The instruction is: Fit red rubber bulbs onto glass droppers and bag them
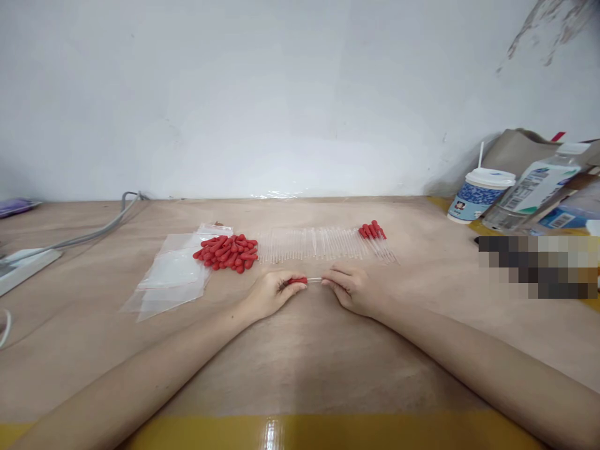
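Between thumb and fingers, my left hand (270, 292) grips a red rubber bulb (297, 281). My right hand (350, 289) pinches a thin clear glass tube (314, 280), whose left end meets the bulb's mouth; how deep it sits inside is hidden. Beyond my left hand lies a heap of loose red rubber bulbs (227, 251). A row of clear glass tubes (309, 242) stretches from the heap toward the right. At the row's right end lie several droppers (373, 231), tubes with red bulbs fitted on them.
Clear plastic bags (171, 269) lie left of the heap. A grey cable (105, 228) and a white power strip (28, 265) are at far left. On the right stand a lidded paper cup (480, 195) with a straw and a plastic bottle (534, 187). A white wall closes off the table's back.
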### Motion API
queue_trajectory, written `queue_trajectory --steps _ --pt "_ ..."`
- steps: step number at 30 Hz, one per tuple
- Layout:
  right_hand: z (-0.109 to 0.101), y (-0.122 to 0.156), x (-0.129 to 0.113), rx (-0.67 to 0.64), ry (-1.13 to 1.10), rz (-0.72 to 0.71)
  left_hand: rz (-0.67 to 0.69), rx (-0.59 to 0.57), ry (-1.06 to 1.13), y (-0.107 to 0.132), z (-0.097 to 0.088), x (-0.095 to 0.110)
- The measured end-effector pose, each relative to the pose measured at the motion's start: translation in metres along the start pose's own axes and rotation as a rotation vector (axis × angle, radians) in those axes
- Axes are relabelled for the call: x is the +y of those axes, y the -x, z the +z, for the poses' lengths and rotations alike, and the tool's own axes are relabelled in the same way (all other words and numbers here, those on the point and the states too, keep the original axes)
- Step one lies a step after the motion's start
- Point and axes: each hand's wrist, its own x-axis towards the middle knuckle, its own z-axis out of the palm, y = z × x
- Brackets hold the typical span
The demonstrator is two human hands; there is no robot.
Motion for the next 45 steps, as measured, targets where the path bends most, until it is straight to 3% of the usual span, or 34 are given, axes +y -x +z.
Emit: queue_trajectory --steps 19,25,28,31,35,37,40,45 --pt "-0.001 -0.008 -0.006 -0.076 0.048 0.035 0.101 0.019 -0.094 -0.001 -0.001 -0.002" --pt "-0.016 -0.013 -0.012 -0.203 0.055 0.082 0.181 0.057 -0.128 -0.003 -0.002 0.002" --pt "-0.030 -0.017 -0.009 -0.258 0.049 0.130 0.159 0.120 -0.133 -0.004 -0.003 0.000" --pt "-0.047 -0.021 0.010 -0.191 0.035 0.295 0.091 0.138 -0.153 -0.004 -0.006 -0.004" --pt "-0.066 -0.022 0.050 0.125 0.194 0.732 0.061 0.086 -0.167 -0.005 -0.008 -0.007" --pt "-0.072 -0.018 0.067 0.192 0.331 0.897 0.056 0.059 -0.172 -0.005 -0.008 -0.006" --pt "-0.072 -0.011 0.083 0.159 0.420 1.003 0.035 0.032 -0.177 -0.006 -0.008 -0.005" --pt "-0.062 -0.004 0.092 0.079 0.428 1.057 0.025 0.000 -0.179 -0.007 -0.007 -0.006"
